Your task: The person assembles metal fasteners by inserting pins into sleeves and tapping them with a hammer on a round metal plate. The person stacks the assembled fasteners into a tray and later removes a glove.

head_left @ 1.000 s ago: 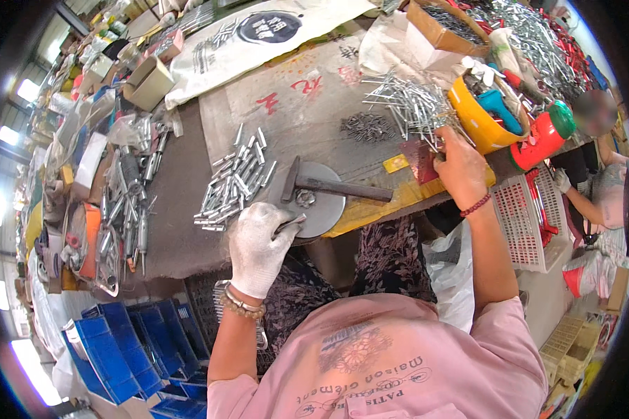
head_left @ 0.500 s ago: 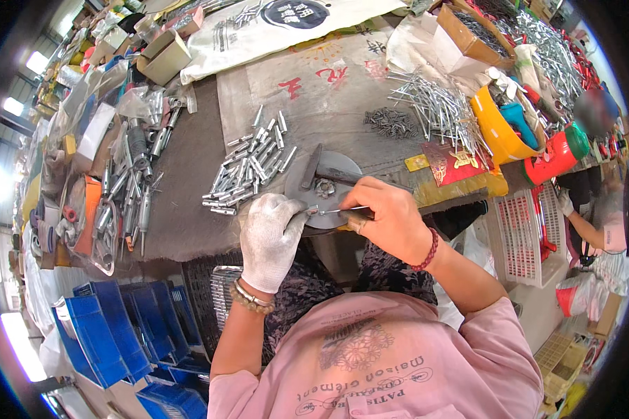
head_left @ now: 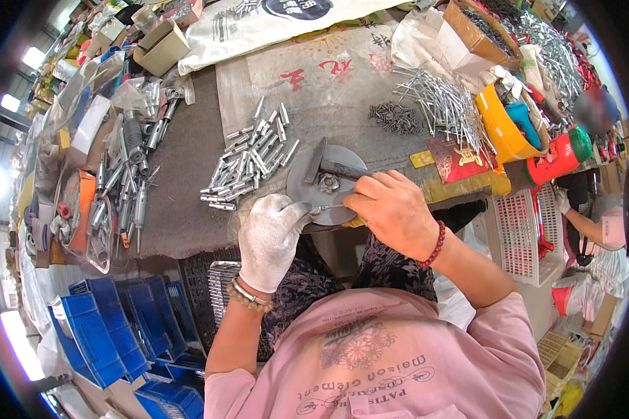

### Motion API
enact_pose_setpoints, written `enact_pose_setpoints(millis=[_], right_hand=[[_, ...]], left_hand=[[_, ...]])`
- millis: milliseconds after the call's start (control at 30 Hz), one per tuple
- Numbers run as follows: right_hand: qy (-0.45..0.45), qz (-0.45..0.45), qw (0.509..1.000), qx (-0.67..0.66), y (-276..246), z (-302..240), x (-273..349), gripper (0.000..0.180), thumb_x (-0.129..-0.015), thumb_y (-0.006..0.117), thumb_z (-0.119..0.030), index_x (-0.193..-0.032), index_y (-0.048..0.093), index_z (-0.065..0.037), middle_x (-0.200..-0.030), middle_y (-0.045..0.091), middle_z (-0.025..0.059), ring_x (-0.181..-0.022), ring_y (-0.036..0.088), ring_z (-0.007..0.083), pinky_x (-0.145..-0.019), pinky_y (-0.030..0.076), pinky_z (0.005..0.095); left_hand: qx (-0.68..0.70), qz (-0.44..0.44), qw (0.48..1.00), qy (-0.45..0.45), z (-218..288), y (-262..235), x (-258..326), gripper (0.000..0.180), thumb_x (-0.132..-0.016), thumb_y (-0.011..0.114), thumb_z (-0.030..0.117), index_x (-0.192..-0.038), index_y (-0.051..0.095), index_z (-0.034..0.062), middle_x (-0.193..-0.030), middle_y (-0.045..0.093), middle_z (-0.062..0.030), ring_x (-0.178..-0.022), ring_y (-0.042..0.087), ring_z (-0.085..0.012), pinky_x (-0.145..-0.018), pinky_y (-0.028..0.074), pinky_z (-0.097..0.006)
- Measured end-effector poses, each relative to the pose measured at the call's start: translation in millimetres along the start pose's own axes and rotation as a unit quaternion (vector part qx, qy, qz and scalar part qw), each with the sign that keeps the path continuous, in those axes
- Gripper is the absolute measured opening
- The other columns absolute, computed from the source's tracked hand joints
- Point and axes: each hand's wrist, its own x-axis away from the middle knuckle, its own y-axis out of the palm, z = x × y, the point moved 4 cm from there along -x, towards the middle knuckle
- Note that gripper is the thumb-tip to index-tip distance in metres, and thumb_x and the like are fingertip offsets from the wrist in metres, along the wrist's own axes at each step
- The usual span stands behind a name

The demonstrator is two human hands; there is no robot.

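Note:
Over the front edge of a round grey metal plate (head_left: 300,183), my left hand (head_left: 269,237), in a white glove, pinches a small silver metal fitting (head_left: 319,209). My bare right hand (head_left: 396,218) is closed on a thin metal rod (head_left: 335,206) that runs from this fitting to its fingers. Across the plate lies a hammer (head_left: 346,170), its handle passing behind my right knuckles. A small lumpy metal piece (head_left: 328,183) sits in the plate's middle. My fingers cover the ends of the fitting and rod.
Left of the plate are silver metal tubes (head_left: 248,164) in a pile. Small dark pins (head_left: 396,117) and long thin rods (head_left: 444,105) lie to the right, near a yellow container (head_left: 500,122). Blue bins (head_left: 101,332) stand below left. Another person's arm (head_left: 586,225) shows at far right.
My right hand has shifted slightly right and turned, its knuckles now over the hammer's handle. The rod lies more level between my hands. My left hand has hardly moved.

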Motion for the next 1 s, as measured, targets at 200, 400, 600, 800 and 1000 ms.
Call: enact_pose_setpoints(millis=[200,400,600,800,1000], right_hand=[[-0.043,0.016,0.999,0.009,5,0,-1,0.009,-0.081,0.073,-0.012,-0.089,0.069,-0.011,-0.094,0.059,0.003,-0.091,0.063,0.0224,-0.082,0.051,0.0379],[-0.05,0.025,0.998,0.014,8,1,-3,0.008,-0.082,0.072,-0.014,-0.088,0.068,-0.012,-0.094,0.059,0.0023,-0.093,0.063,0.0221,-0.083,0.05,0.037],[-0.046,0.029,0.998,0.012,8,-6,-7,0.02,-0.082,0.071,-0.014,-0.102,0.075,-0.013,-0.095,0.06,0.0033,-0.093,0.064,0.023,-0.083,0.052,0.0372],[0.146,0.118,0.981,0.053,-23,67,8,0.029,-0.077,0.079,-0.004,-0.105,0.075,-0.011,-0.097,0.067,0.009,-0.097,0.069,0.0326,-0.083,0.057,0.0444],[0.245,0.114,0.959,0.082,-26,116,1,0.022,-0.081,0.084,-0.01,-0.101,0.074,-0.01,-0.1,0.067,0.0089,-0.1,0.071,0.0328,-0.085,0.058,0.0444]], left_hand=[[-0.007,0.024,1.0,-0.011,3,3,3,0.014,-0.084,0.081,0.008,-0.098,0.08,0.0073,-0.091,0.069,-0.0115,-0.092,0.067,-0.0345,-0.082,0.053,-0.045],[-0.016,0.017,0.999,-0.029,4,8,1,0.013,-0.084,0.082,0.01,-0.097,0.08,0.0075,-0.092,0.069,-0.0115,-0.094,0.066,-0.0344,-0.083,0.053,-0.046],[-0.048,0.035,0.998,-0.017,4,4,6,0.016,-0.082,0.084,0.012,-0.097,0.08,0.0105,-0.09,0.067,-0.0106,-0.092,0.067,-0.0354,-0.081,0.055,-0.046],[-0.048,0.032,0.998,-0.025,4,8,5,0.02,-0.082,0.085,0.014,-0.101,0.08,0.011,-0.093,0.068,-0.0104,-0.094,0.066,-0.0343,-0.082,0.055,-0.046],[-0.055,0.051,0.997,-0.013,6,8,7,0.023,-0.08,0.087,0.014,-0.102,0.08,0.0123,-0.092,0.068,-0.0091,-0.093,0.067,-0.0328,-0.082,0.054,-0.045]])
